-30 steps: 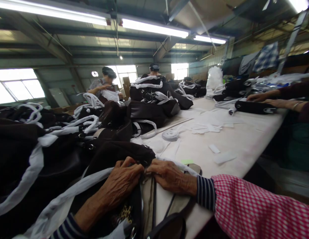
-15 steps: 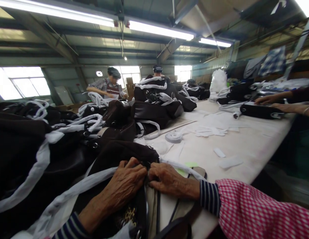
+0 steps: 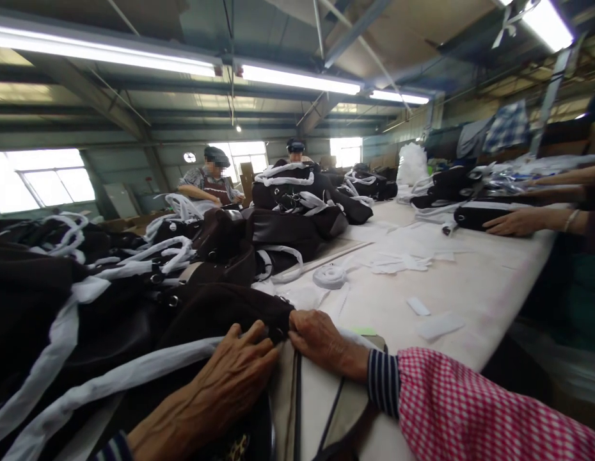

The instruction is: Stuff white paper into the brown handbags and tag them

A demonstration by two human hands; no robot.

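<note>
Our left hand [image 3: 230, 378] had loosened from a curl to lie open, flat on the dark brown handbag [image 3: 215, 307] at the tabletop [image 3: 446, 282] edge, our right hand [image 3: 321, 342] still pinching its rim.

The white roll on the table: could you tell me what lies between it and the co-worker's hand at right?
In the head view, loose white scraps lie on the table between the white roll and the co-worker's hand.

Pink/white check oversleeve [image 3: 475, 410], navy-striped cuff [image 3: 382, 389] at rt hand [image 3: 321, 340]
</note>
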